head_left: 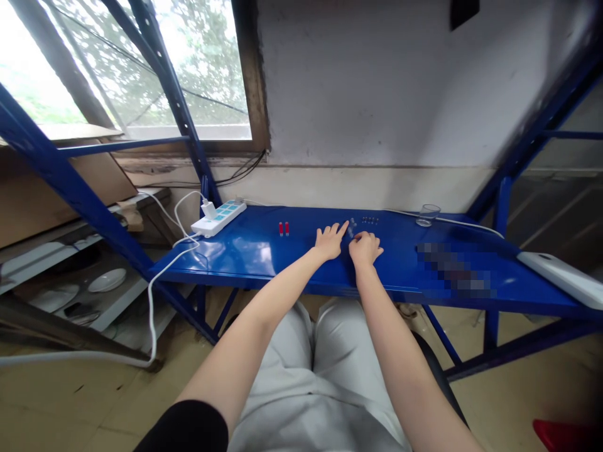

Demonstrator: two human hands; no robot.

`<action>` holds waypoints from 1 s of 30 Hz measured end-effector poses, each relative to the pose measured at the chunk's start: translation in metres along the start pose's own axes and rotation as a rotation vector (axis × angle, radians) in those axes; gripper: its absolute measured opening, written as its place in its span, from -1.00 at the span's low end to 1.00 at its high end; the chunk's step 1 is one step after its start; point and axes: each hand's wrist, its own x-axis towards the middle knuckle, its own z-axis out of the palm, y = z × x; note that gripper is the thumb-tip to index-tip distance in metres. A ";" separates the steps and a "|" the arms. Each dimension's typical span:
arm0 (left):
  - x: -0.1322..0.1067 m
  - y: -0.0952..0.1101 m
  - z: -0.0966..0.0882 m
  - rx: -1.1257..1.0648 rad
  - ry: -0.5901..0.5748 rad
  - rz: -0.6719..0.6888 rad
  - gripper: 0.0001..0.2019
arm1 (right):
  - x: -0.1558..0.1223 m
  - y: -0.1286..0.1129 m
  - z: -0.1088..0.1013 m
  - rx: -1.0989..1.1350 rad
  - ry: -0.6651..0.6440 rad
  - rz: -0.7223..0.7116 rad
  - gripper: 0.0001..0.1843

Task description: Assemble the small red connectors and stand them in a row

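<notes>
My left hand (330, 243) lies palm down over the blue table with its fingers spread. Its index fingertip reaches a small cluster of greyish, clear-looking pieces (353, 223), too small to name. Just right of it, my right hand (365, 248) has its fingers curled, thumb side at the near end of that cluster; whatever sits between the fingertips is hidden. Behind my right hand stands a short row of several tiny dark pieces (370, 220). Left of my left hand are two red cylinders with pale ends (284, 229), side by side.
On the blue table (226, 260), a white power strip (219, 218) with a plugged-in charger sits at the left. A clear glass cup (428, 215) stands back right, near a white cable. A blurred dark object (455, 270) and a white device (563, 276) lie at the right.
</notes>
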 end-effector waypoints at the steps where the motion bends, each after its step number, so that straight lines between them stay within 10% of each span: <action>1: 0.002 0.002 0.003 0.002 0.005 -0.007 -0.36 | 0.000 0.000 0.000 -0.002 -0.002 0.000 -0.68; 17: 0.017 0.010 0.006 -0.101 0.204 -0.156 -0.79 | -0.002 -0.003 0.000 -0.108 -0.188 -0.070 -0.63; 30: -0.026 -0.042 -0.008 -0.483 0.386 -0.279 -0.95 | -0.002 -0.002 0.004 -0.158 -0.293 -0.139 -0.52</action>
